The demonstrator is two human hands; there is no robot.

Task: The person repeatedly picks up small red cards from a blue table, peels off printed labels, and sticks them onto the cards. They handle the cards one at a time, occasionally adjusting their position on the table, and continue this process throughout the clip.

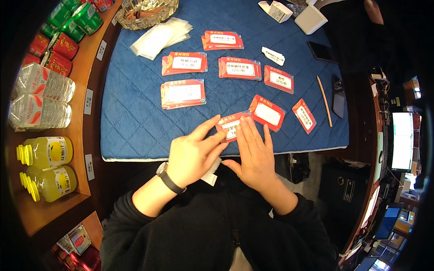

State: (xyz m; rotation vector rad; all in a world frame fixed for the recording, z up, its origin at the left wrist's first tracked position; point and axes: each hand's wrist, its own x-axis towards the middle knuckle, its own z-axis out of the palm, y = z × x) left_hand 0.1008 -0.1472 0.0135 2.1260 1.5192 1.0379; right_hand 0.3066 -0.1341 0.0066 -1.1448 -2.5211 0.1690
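A red card with a printed white label point(232, 130) lies at the near part of a blue quilted cloth point(142, 128). My left hand point(191, 152) pinches its left edge between thumb and fingers. Flat across the card's right part rests my right hand point(254, 154), fingers extended and thumb spread, hiding some of the label. White paper point(209, 178) shows below my left hand; whether that hand holds it I cannot tell. Just beyond my right fingertips is a red card with a blank-looking white panel point(268, 113). A smaller red card piece point(304, 116) lies to its right.
Farther back are several stacks of red cards point(184, 62), a loose white label point(273, 56) and translucent sleeves point(161, 37). A thin stick point(324, 101) and phones point(338, 96) lie right. Drink shelves point(81, 189) flank the left; another person's dark sleeve point(359, 37) is at back right.
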